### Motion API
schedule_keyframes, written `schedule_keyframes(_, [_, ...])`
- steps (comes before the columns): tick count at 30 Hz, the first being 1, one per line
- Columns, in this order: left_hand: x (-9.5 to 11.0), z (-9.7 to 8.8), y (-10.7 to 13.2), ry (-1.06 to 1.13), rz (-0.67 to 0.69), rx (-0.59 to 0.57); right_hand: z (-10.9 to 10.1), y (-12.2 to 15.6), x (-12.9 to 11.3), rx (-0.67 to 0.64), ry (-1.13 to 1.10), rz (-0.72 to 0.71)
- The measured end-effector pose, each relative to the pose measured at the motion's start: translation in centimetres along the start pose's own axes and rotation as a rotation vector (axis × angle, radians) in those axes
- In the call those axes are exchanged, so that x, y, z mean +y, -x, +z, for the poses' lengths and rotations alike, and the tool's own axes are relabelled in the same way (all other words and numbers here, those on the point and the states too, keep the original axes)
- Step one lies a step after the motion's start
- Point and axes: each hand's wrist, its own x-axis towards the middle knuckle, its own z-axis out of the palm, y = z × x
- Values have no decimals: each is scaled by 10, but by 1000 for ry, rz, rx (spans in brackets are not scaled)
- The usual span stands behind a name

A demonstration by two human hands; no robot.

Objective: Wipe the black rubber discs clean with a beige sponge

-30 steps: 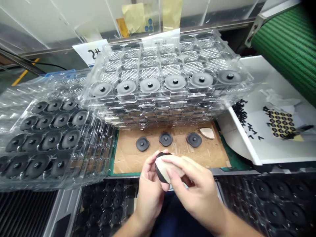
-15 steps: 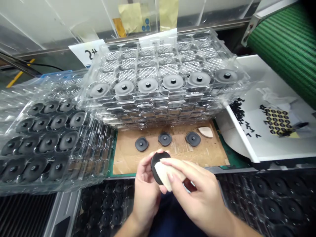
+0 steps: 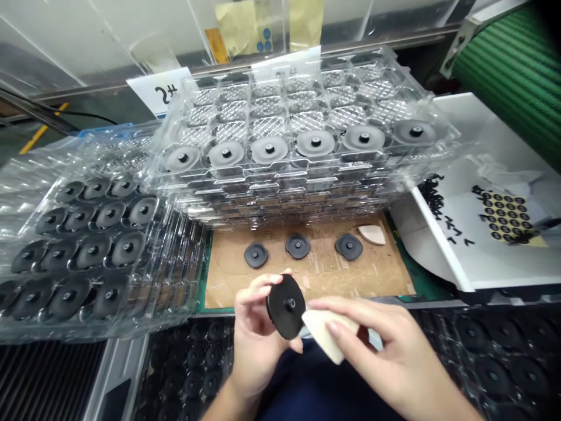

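My left hand (image 3: 258, 333) grips a round-cornered black disc (image 3: 283, 313) by its edge, tilted so that the side with the small central hub faces right. Between the thumb and fingers of my right hand (image 3: 372, 333) is a cream wedge-shaped sponge pad (image 3: 329, 330). Its tip is close beside the disc's right edge; whether they touch I cannot tell. On the cardboard (image 3: 315, 278) beyond my hands lie a left grey disc (image 3: 256, 255), a middle grey disc (image 3: 297, 246) and a right grey disc (image 3: 349, 247).
A second cream pad (image 3: 372, 234) lies at the cardboard's back right. Behind stands a stack of clear trays (image 3: 298, 169), its front row holding discs. More filled trays (image 3: 87, 251) stand left. A white bin (image 3: 512, 266) at right holds small black parts and a sticker sheet (image 3: 505, 216).
My right hand has drawn the sponge pad right and down, off the disc's face. The disc's hub side now shows. The whole view has shifted slightly.
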Motion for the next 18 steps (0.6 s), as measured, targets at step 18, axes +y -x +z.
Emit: schedule_keyframes(18, [0, 5, -1, 165, -59, -27, -3, 8, 17, 169, -41, 38])
